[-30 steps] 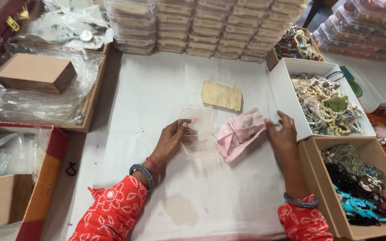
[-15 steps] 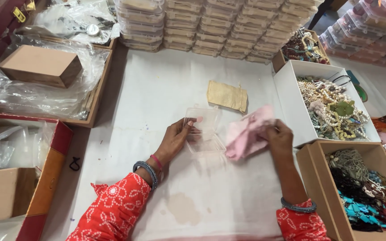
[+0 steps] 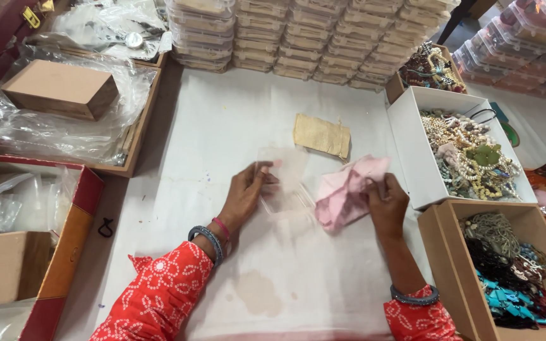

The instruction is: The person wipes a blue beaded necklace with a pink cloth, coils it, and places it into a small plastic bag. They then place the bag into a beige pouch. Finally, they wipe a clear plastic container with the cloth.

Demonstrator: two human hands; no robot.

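Observation:
My left hand (image 3: 244, 192) grips the left edge of a small clear plastic box (image 3: 284, 180) whose lid stands open, resting on the white cloth-covered table (image 3: 222, 126). Just right of the box, my right hand (image 3: 383, 201) is closed on a crumpled pink cloth (image 3: 344, 189), which touches the box's right side. A flat tan pouch (image 3: 321, 135) lies on the table a little beyond both hands. Both wrists wear bangles below red patterned sleeves.
Stacks of clear lidded boxes (image 3: 298, 38) line the far edge. A white box of bead jewellery (image 3: 469, 151) and a brown box of dark and turquoise beads (image 3: 507, 271) stand at right. At left are a wooden tray with plastic bags (image 3: 64, 126) and a red-edged box (image 3: 64, 252).
My right hand has closed on the pink cloth, bunched it and drawn it slightly nearer the clear box. My left hand keeps its hold on the box, which has barely shifted.

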